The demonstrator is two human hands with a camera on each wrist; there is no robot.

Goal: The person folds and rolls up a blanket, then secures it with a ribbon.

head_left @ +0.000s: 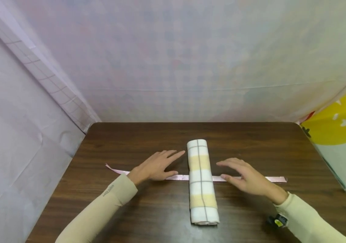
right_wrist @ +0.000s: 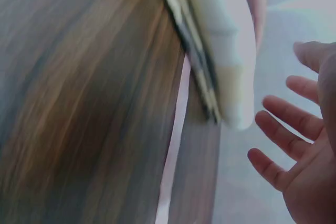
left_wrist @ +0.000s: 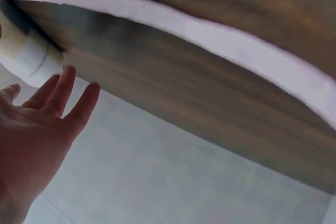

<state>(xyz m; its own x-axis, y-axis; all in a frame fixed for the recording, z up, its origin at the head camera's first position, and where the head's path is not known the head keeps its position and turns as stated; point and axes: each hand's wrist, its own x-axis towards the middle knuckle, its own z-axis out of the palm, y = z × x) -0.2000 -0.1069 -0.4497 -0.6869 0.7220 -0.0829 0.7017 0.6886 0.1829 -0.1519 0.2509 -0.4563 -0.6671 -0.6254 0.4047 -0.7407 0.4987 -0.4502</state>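
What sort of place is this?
Probably a small screened-off workspace indoors, though I can't be sure: pale sheets, apparently fabric, rise behind a dark wood-grain table, where a rolled cloth lies across a pink ribbon.

On the table [head_left: 148, 212] over there, the cloth roll [head_left: 202, 187] points away from the person, lying across a ribbon [head_left: 182, 177] that runs out from under it to both sides. The left hand [head_left: 157, 166] is just left of the roll, the right hand [head_left: 247, 176] just right. A sheet [head_left: 191, 67] hangs behind the table.
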